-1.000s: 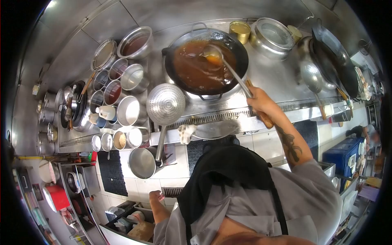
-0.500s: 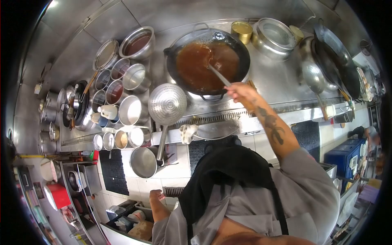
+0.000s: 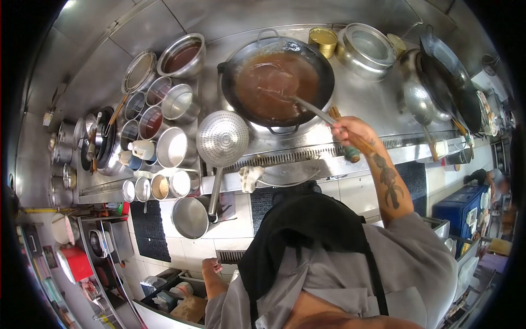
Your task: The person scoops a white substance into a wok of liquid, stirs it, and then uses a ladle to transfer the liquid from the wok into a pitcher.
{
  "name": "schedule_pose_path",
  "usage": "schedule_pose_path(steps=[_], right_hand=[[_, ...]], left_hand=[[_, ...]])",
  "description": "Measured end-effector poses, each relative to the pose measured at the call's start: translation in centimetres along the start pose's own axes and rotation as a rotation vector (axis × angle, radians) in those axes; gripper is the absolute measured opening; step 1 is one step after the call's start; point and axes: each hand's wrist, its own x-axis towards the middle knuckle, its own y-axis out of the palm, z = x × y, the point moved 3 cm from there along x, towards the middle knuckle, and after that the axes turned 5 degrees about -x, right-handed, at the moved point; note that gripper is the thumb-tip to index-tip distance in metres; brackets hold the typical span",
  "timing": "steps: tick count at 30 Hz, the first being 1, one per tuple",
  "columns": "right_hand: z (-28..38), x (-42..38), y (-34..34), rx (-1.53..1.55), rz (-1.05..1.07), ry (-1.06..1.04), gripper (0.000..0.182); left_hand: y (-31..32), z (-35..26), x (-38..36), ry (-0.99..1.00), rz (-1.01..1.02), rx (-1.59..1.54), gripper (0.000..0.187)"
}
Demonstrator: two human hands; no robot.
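A black wok (image 3: 326,71) full of brown sauce (image 3: 274,82) sits on the steel cooking range. My right hand (image 3: 350,133) grips the wooden handle of a long ladle (image 3: 313,110), whose bowl is sunk in the sauce. My left hand (image 3: 211,267) hangs low by my side, near the floor tiles, fingers curled with nothing visible in them. A perforated skimmer (image 3: 222,140) rests left of the wok, its handle pointing toward me.
Several steel bowls and seasoning pots (image 3: 170,104) crowd the counter at left. A lidded pot (image 3: 366,49) and a can (image 3: 322,39) stand behind the wok; a second wok (image 3: 446,77) with a ladle (image 3: 419,104) sits right. A white rag (image 3: 249,176) lies on the range edge.
The ladle went from lifted with sauce, down into the wok, then swept right through the sauce. My right hand pulled back toward the range edge. My left hand stayed put.
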Motion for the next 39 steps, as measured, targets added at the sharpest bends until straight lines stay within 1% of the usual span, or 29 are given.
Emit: schedule_pose_path(steps=[2, 3, 4, 5, 7, 8, 9, 10, 11, 12, 14, 15, 17, 18, 19, 20, 21, 23, 24, 26, 28, 29, 31, 32, 33, 34, 36, 38, 39], right_hand=[[1.2, -1.6, 2.0, -0.637, -0.345, -0.034, 0.03], [-0.9, 0.0, 2.6, -0.708, -0.457, -0.283, 0.02], [-0.1, -0.8, 6.5, -0.819, -0.564, -0.221, 0.019], [-1.9, 0.7, 7.3, -0.686, -0.52, -0.289, 0.017], [-3.4, 1.0, 7.5, -0.49, -0.31, -0.292, 0.018], [-3.9, 0.5, 6.0, -0.239, -0.431, -0.05, 0.017], [-3.0, -1.5, 4.4, -0.061, -0.301, -0.121, 0.014], [-1.4, -3.3, 3.3, 0.054, -0.279, -0.099, 0.013], [-0.9, -4.0, 1.1, 0.163, -0.07, -0.019, 0.014], [0.0, -4.4, 0.4, -0.078, -0.153, -0.035, 0.018], [0.6, -4.4, 0.6, -0.507, -0.366, -0.1, 0.023], [-0.1, -3.1, 1.8, -0.695, -0.498, -0.149, 0.025], [-2.1, -0.7, 4.4, -1.147, -0.724, -0.253, 0.029], [-3.9, 0.7, 5.0, -1.064, -0.704, -0.302, 0.023], [-3.5, -0.4, 6.9, -0.866, -0.611, -0.193, 0.018], [-3.4, -1.0, 6.7, -0.729, -0.524, -0.203, 0.016], [-3.4, -1.9, 5.8, -0.594, -0.437, -0.213, 0.013], [-1.8, -4.8, 2.6, 0.04, -0.39, -0.092, 0.011], [-1.0, -5.0, 1.3, -0.086, -0.357, -0.086, 0.011], [0.2, -4.9, -0.2, -0.338, -0.28, -0.074, 0.012], [-1.9, -1.9, 1.0, -0.748, -0.497, -0.165, 0.019], [-2.8, -0.8, 2.5, -0.952, -0.608, -0.212, 0.022], [-2.5, -1.6, 7.8, -0.725, -0.544, -0.145, 0.02], [-3.3, -1.5, 7.1, -0.507, -0.434, -0.212, 0.015], [-3.6, -1.5, 4.8, -0.416, -0.405, -0.085, 0.017], [-4.1, -2.1, 1.0, -0.101, -0.263, -0.124, 0.018], [-2.9, -2.6, -1.5, 0.002, -0.169, -0.122, 0.022], [0.1, -3.7, -0.3, -0.42, -0.268, -0.048, 0.03], [0.0, -3.1, 1.4, -0.587, -0.4, -0.108, 0.032]], left_hand=[[-1.2, -0.4, 0.1, 0.168, 0.077, -0.015, 0.011], [-1.1, -0.6, 0.1, 0.251, 0.117, -0.02, 0.008], [-0.5, -0.8, -1.0, 0.23, 0.109, 0.0, 0.009], [0.4, -1.1, -2.7, 0.209, 0.103, 0.02, 0.012], [1.3, -1.9, -3.6, 0.143, 0.088, 0.03, 0.015], [1.9, -2.6, -3.8, 0.096, 0.08, 0.021, 0.014], [2.2, -2.8, -3.5, 0.045, 0.072, 0.013, 0.013], [2.1, -2.5, -2.2, 0.062, 0.059, 0.026, 0.013], [1.7, -1.8, -0.6, 0.079, 0.044, 0.037, 0.013], [1.4, -1.6, 0.2, 0.098, 0.029, 0.047, 0.013], [1.9, -3.1, -3.0, 0.108, 0.004, 0.005, 0.014], [3.0, -4.2, -6.6, 0.112, -0.01, -0.016, 0.015], [3.9, -4.2, -9.1, 0.189, -0.007, -0.003, 0.017], [4.2, -4.4, -9.5, 0.229, -0.004, 0.002, 0.018], [3.8, -3.9, -7.5, 0.168, 0.014, -0.008, 0.019], [2.7, -2.9, -2.9, 0.107, 0.03, -0.018, 0.02], [2.3, -2.4, -0.6, 0.045, 0.049, -0.028, 0.021], [2.2, -2.6, -3.5, 0.287, 0.199, 0.072, 0.021], [1.9, -2.4, -4.9, 0.408, 0.273, 0.118, 0.02], [3.4, -3.4, -12.2, 0.724, 0.309, 0.286, 0.019], [3.6, -3.4, -13.2, 0.825, 0.33, 0.465, 0.018], [3.1, -3.3, -11.4, 0.771, 0.336, 0.557, 0.018], [3.2, -3.4, -9.5, 0.566, 0.294, 0.43, 0.018], [3.3, -3.1, -8.6, 0.415, 0.243, 0.214, 0.017], [3.5, -3.1, -8.1, 0.262, 0.192, -0.001, 0.017], [3.8, -3.4, -7.4, 0.205, 0.15, 0.015, 0.016], [3.2, -3.2, -5.2, 0.084, 0.063, 0.044, 0.014], [2.5, -3.1, -4.9, 0.123, 0.09, 0.065, 0.013], [2.4, -3.0, -5.0, 0.141, 0.104, 0.079, 0.012]])
